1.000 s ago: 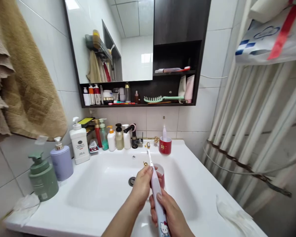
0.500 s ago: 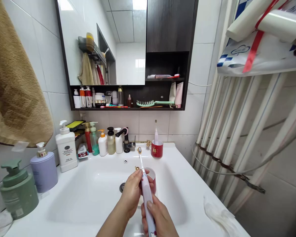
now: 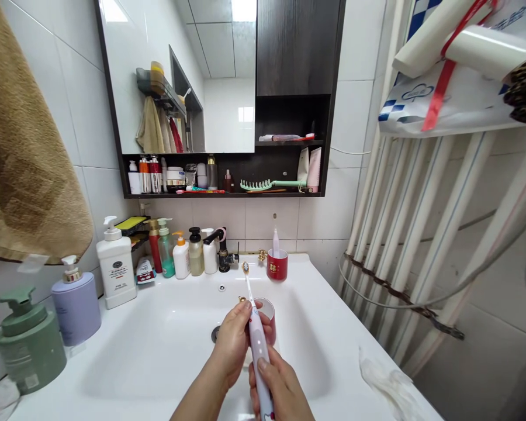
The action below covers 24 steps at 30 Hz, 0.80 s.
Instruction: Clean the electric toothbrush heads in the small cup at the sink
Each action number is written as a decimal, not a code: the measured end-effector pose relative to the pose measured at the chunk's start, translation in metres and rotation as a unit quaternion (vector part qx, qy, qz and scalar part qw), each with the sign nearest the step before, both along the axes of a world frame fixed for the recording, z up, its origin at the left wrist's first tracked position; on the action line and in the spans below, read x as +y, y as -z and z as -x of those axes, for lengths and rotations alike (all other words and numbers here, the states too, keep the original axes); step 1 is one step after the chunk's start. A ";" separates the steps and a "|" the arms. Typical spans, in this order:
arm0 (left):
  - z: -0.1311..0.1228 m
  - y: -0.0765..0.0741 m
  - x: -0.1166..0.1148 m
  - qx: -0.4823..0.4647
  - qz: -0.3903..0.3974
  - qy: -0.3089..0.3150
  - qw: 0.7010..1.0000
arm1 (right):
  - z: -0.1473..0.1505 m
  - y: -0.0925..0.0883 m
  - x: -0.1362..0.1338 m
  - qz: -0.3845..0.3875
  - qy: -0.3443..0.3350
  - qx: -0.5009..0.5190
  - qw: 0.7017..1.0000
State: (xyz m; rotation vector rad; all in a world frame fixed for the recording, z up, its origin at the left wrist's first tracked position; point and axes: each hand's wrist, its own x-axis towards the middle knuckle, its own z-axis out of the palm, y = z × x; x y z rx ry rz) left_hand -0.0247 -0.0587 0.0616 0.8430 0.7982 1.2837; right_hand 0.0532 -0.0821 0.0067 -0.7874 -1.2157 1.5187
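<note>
Over the sink [image 3: 158,345], an electric toothbrush [image 3: 258,339] with a pale lilac handle and white neck points away from me, its bristles [image 3: 245,268] at the far end. My right hand [image 3: 280,383] is wrapped round the lower handle, thumb on top. Higher up, near the neck, my left hand [image 3: 234,333] closes its thumb and fingers about the handle. Just behind those fingers is a red cup [image 3: 270,327] with a white inside and a gold handle, partly hidden; I cannot tell whether the left hand touches it.
Another red cup [image 3: 277,266] holding a pale pink item stands on the back rim, right of the black faucet [image 3: 223,251]. Several pump bottles [image 3: 182,257] line the back and left. A crumpled white tissue [image 3: 383,374] lies at right. Above hangs a mirror cabinet [image 3: 228,169]; pipes [image 3: 403,251] rise at right.
The view has shifted slightly. Both hands keep the same hold on the toothbrush, and the cups and bottles stay where they were.
</note>
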 end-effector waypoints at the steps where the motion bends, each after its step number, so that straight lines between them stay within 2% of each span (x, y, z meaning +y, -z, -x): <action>1: 0.000 0.000 0.000 0.002 -0.001 0.001 1.000 | 0.000 0.000 0.000 -0.004 -0.001 -0.001 1.000; 16: -0.004 -0.008 -0.008 0.003 -0.017 -0.009 1.000 | 0.001 0.003 -0.002 -0.002 0.001 0.020 1.000; 20: -0.003 -0.007 -0.008 -0.002 -0.011 -0.009 1.000 | 0.001 0.003 -0.002 -0.006 0.014 -0.001 1.000; 24: -0.003 -0.008 -0.008 0.000 -0.013 0.003 1.000 | 0.000 0.005 -0.001 -0.018 -0.002 -0.018 1.000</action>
